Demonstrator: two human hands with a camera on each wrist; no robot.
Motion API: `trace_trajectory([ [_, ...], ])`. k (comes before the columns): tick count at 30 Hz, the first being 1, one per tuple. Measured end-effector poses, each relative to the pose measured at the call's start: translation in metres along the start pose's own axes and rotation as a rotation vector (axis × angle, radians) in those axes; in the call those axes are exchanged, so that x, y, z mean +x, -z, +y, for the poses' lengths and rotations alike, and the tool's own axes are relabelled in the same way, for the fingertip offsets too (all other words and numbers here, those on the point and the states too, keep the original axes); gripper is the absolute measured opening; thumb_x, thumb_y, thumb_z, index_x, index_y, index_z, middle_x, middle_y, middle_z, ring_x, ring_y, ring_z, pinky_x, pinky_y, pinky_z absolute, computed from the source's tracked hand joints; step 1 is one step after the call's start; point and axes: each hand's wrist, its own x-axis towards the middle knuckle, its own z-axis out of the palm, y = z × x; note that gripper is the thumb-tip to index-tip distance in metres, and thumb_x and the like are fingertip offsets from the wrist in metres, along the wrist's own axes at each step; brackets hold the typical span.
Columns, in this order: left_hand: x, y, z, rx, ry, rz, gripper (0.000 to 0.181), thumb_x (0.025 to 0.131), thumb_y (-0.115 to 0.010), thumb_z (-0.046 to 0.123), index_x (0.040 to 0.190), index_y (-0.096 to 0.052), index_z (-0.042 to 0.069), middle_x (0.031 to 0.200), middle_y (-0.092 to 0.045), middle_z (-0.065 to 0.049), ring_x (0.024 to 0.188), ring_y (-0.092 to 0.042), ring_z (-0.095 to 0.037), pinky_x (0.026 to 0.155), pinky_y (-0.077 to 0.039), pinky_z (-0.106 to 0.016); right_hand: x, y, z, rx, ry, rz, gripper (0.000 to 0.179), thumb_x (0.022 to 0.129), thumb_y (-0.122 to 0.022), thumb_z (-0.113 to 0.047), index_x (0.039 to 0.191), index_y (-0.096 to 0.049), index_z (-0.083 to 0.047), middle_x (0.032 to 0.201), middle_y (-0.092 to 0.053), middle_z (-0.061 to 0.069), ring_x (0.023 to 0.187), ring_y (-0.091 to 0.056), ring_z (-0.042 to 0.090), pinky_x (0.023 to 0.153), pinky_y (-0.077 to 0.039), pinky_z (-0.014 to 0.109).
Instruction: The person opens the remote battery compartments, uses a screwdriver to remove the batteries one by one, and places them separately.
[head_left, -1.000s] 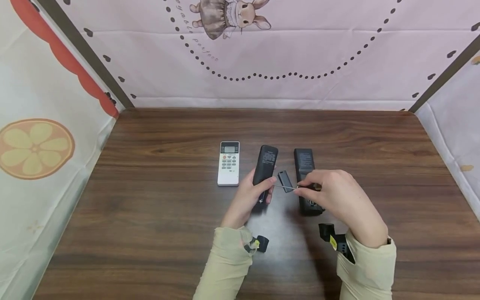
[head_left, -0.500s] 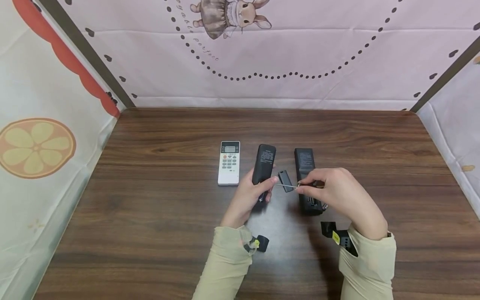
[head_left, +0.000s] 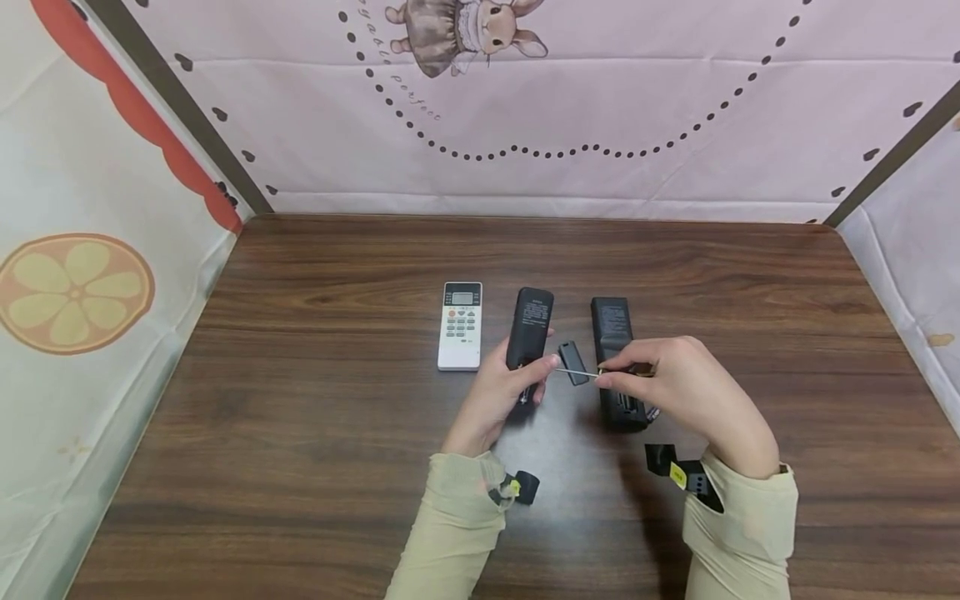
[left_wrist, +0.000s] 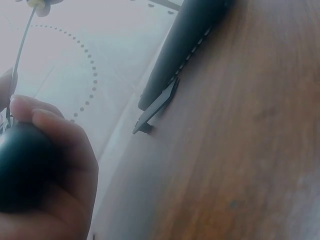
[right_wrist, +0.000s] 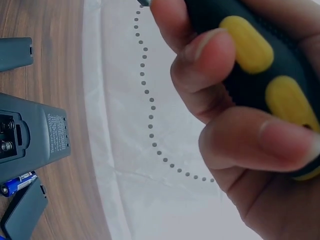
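My left hand (head_left: 497,396) grips a black remote control (head_left: 531,325), its labelled back facing up and its lower part bare with metal showing. My right hand (head_left: 697,396) pinches a screwdriver with a black and yellow handle (right_wrist: 245,45). Its thin shaft (head_left: 576,372) points left to my left thumb at the remote's side. In the left wrist view the shaft (left_wrist: 22,47) runs down past that thumb to metal beside the rounded remote end (left_wrist: 25,165). My fingers hide the screwdriver's tip.
Under my right hand lies a second black remote (head_left: 611,321), its battery bay open with springs showing. A small dark cover (head_left: 573,362) lies between the remotes. A blue battery (right_wrist: 19,183) and another cover (right_wrist: 25,209) lie beside that second remote. A white remote (head_left: 460,327) lies left.
Both hands keep their holds. The held remote has shifted slightly left and stands a little more upright. My right hand has moved only slightly with the screwdriver.
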Motion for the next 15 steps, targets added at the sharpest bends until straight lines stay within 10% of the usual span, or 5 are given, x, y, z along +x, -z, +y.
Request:
trace_trajectory([
  [15,-0.0011,0.0003,0.001,0.004,0.009,0.008,0.055,0.075,-0.072,0.029,0.123,-0.05,0.014,0.071,-0.049,-0.01,0.049,-0.047,-0.018,0.049,-0.04,-0.025,0.0003,0.0002,0.0023,0.045,0.025,-0.018,0.022,0.08,-0.063,-0.042,0.088,-0.07,-0.024,0.077,-0.063,-0.015,0.057,-0.051,0.004,0.051,-0.043,0.023],
])
